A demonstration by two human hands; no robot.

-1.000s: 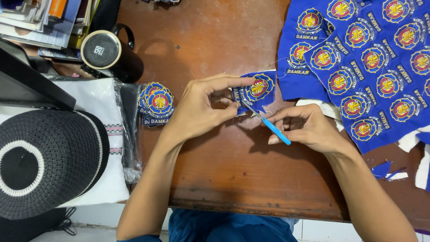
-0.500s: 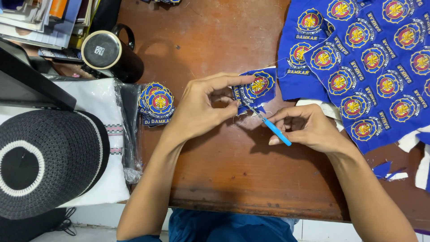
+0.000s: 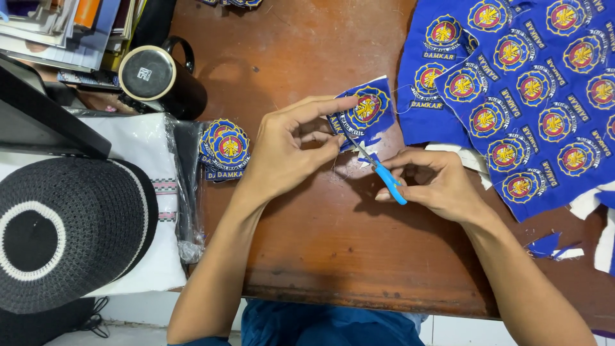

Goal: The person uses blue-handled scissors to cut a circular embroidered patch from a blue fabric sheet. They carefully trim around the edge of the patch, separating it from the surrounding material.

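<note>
Pinching the small blue cloth piece with a round embroidered yellow-and-red emblem [image 3: 362,112] between thumb and fingers, the left hand [image 3: 286,150] holds it just above the brown wooden table [image 3: 333,237], near the table's middle. The piece looks light, thin and limp apart from the stiffer stitched emblem, so it would likely flop unless held close to the cut line, by the emblem's edge. Its long axis runs roughly from 8 o'clock to 2 o'clock, with the free corner pointing toward 2 o'clock.

The right hand [image 3: 435,186] is closed around the small blue-handled scissors [image 3: 379,168], whose blades point toward 10 o'clock and meet the lower edge of the cloth piece; the handles trail toward 4 o'clock.

At 9 o'clock from the piece lies a stack of cut round blue emblems [image 3: 224,148]. At 3 o'clock spreads a large blue cloth sheet covered with rows of the same emblems [image 3: 532,96]. At 10 o'clock stands a black mug [image 3: 160,77]. Farther toward 8 o'clock rests a black knitted cap with a white ring [image 3: 64,234].
</note>
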